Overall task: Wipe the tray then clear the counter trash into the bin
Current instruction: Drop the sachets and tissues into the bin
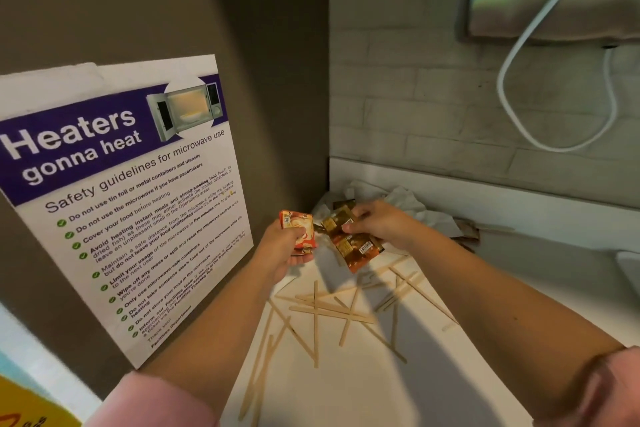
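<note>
Trash clearing looks like the step in hand, and I'd guess it's only partly done. Left hand (pixel 280 248) curls around an orange packet (pixel 299 229), thumb on top. Right hand (pixel 379 224) grips a bunch of brown packets (pixel 353 246) just beside it, both held above the counter (pixel 519 288). Plenty left though: wooden stir sticks (pixel 325 312) lie scattered across the counter under the hands, and crumpled paper (pixel 398 198) sits in the back corner. No bin in view. Can't tell if the tray got wiped; a white edge (pixel 628 265) at far right might be it, just a guess.
</note>
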Available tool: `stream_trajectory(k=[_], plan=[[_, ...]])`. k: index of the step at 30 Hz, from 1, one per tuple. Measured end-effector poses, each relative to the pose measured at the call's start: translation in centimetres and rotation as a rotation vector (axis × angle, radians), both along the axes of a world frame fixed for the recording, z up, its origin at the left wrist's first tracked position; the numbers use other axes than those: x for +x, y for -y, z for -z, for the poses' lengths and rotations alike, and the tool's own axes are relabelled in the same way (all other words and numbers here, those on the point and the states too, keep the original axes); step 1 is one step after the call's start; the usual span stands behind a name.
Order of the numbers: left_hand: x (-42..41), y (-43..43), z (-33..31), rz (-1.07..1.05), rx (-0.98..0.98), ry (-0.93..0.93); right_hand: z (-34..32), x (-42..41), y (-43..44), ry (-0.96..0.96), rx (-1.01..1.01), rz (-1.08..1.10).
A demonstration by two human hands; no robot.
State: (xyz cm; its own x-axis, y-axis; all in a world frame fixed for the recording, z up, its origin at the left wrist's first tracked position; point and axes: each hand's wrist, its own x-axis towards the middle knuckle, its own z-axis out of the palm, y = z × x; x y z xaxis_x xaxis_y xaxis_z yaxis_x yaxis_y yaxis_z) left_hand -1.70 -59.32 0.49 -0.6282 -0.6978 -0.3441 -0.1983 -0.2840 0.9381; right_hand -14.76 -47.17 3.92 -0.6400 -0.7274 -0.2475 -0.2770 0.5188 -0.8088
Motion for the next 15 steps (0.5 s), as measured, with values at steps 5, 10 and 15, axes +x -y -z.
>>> stream_trajectory(k=[5,10,15], plan=[[-0.2,-0.7,-0.2,0.024,0.059,0.011,0.4,0.0,0.0,0.191,-0.201,0.103],[-0.6,-2.2,-1.3,0.031,0.251,-0.103,0.2,1.4,0.5,0.210,-0.379,0.054],[-0.7,-2.4,-1.6,0.032,0.331,-0.174,1.3,2.8,1.1,0.108,-0.305,0.023]])
